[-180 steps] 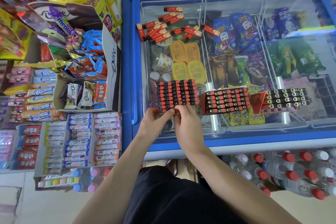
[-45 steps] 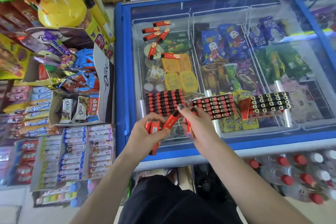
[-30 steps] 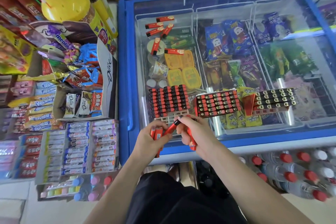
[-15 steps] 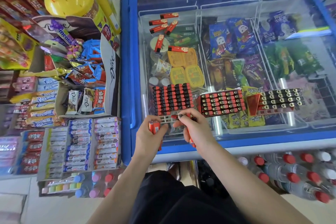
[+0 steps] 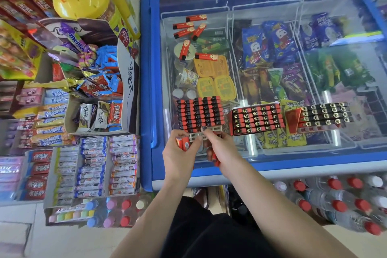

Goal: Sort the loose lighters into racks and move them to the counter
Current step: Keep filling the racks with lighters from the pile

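— Glass freezer lid (image 5: 261, 2), blue-framed, with ice creams showing through it. What sits on top?

— Three lighter racks in a row along the near side. Left rack (image 5: 199, 113) is packed with red-and-black lighters, and its nearest row of white slots is bare. Middle rack (image 5: 256, 118) lies just beside it, filled. Right rack (image 5: 325, 115) holds black lighters and has some open slots at its near edge.

— And the hands?

— Left hand (image 5: 180, 153) is curled around a small bunch of red lighters (image 5: 183, 142), right at the near edge of the left rack. Right hand (image 5: 223, 148) grips more red lighters (image 5: 215, 156) against the palm, its forefinger reaching onto the bare slots.

— Any lighters not yet racked?

— Six loose lighters (image 5: 189, 27) lie on the glass at the far left: four in a cluster, two (image 5: 206, 56) a little nearer, well apart from the racks.

— What about the surroundings?

— Candy display (image 5: 98, 81) to the left with a Dove carton and chocolate bars, rows of gum packs (image 5: 94, 165) below it, and water bottles (image 5: 343, 201) with red caps down at the right, beside the freezer front
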{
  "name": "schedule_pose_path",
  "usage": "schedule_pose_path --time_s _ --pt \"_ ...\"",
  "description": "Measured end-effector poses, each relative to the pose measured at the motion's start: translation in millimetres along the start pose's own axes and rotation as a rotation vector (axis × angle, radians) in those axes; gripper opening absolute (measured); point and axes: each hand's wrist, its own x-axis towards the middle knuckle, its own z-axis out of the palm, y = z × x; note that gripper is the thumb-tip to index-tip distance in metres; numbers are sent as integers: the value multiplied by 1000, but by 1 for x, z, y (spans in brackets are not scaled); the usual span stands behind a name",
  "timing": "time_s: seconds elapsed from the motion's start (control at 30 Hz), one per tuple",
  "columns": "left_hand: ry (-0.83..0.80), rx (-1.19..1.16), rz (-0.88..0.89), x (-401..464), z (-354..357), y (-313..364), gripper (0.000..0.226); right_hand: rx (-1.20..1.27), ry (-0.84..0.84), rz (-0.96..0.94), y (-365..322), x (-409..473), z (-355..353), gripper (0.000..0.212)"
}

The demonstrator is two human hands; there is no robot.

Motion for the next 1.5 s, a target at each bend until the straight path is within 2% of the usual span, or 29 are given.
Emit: schedule_pose_path --time_s 0.2,0.4,0.47,0.57,0.67,0.73,0.8,0.9,1.0,1.13,1.2,1.33,1.43,1.5 --pt "65 42 15 5 5 8 23 -78 -63 118 -5 -1 -6 47" --pt "65 87 25 5 6 17 21 305 -181 150 0 -6 -17 35" --pt "64 59 18 4 5 20 20 363 -168 150 3 -6 -22 34" --pt "56 32 11 1 2 21 22 287 -77 111 5 -7 -27 32" --pt "-7 36 21 -5 -1 19 25 183 -25 24 5 -11 -30 18" --pt "-117 17 14 -9 -3 18 25 165 -12 -44 3 -14 -30 10" --pt "-236 -6 -15 -14 -3 16 26 155 -11 -100 3 -16 -30 9" --pt "-309 2 -48 -16 -1 15 23 168 -43 -156 1 -18 -28 8" --pt "-360 -30 -68 -13 -1 15 19 264 -78 -162 -2 -20 -30 12" --pt "-440 -178 -188 -7 -8 14 14 380 -297 -57 -4 -23 -40 29" --pt "-452 -219 -256 -4 -9 10 10 399 -334 -5 -6 -24 -45 28" --pt "-434 -226 -270 -1 -11 5 12 352 -328 -16 -9 -24 -48 5" --pt "-439 -200 -238 -3 -14 6 16 325 -267 -63 -9 -22 -48 15" --pt "-421 -187 -221 -4 -14 7 17 304 -266 -91 -9 -23 -48 15"
